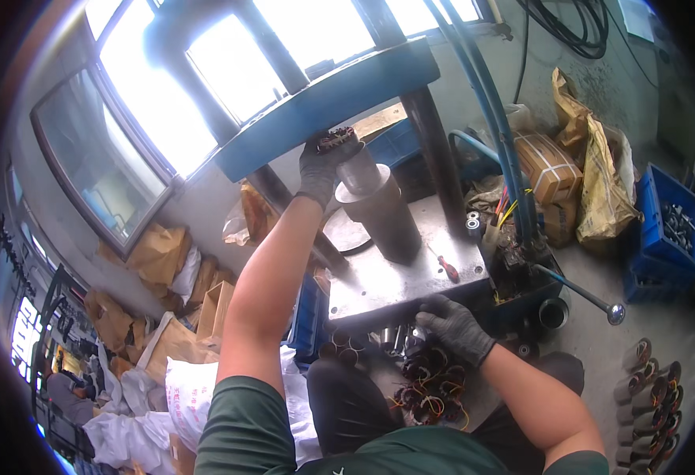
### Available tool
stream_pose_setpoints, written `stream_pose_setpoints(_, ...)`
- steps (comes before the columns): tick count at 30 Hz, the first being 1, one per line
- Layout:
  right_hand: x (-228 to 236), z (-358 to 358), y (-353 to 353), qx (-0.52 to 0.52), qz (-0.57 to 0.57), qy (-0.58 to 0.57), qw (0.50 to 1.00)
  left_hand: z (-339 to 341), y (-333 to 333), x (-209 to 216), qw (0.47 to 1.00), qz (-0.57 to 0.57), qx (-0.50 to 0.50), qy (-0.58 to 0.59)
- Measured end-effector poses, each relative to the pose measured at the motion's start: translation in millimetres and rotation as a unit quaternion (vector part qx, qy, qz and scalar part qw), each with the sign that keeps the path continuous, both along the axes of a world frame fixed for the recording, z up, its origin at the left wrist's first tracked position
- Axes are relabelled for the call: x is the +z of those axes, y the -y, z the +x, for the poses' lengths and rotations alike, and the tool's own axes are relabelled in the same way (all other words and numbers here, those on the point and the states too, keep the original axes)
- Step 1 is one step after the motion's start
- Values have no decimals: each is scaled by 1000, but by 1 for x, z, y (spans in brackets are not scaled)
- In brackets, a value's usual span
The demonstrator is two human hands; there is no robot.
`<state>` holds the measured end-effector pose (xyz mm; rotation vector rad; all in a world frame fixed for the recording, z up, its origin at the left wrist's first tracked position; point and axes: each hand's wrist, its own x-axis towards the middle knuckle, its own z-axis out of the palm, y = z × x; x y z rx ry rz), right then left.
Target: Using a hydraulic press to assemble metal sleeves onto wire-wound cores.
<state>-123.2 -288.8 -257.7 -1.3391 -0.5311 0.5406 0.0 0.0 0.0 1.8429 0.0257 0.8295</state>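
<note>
My left hand [317, 170], in a dark grey glove, reaches up under the blue crossbeam [331, 99] of a press. Its fingers are closed round a wire-wound motor stator [337, 139] at the top of a stepped metal cylinder [383, 214]. The cylinder stands upright on the steel press table [379, 286]. My right hand [456, 326], gloved too, is at the table's front edge, fingers loosely bent and apart, with nothing visible in them. A screwdriver [448, 269] with a red handle lies on the table just beyond it.
Below the table, several wound motor parts [434, 384] lie between my knees. More metal housings [648, 404] stand in rows on the floor at right. A lever with a ball end [615, 314] sticks out beside the press. Blue crates [672, 218] and white sacks [193, 392] flank the area.
</note>
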Motion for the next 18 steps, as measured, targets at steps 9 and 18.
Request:
stream_pose_setpoints(9, 1, -3, 5, -5, -4, 12, 1000, -3, 20, 6, 996, 24, 19, -82)
stream_pose_setpoints(18, -3, 4, 7, -4, 96, 0, 995, 17, -7, -10, 990, -139, -6, -23)
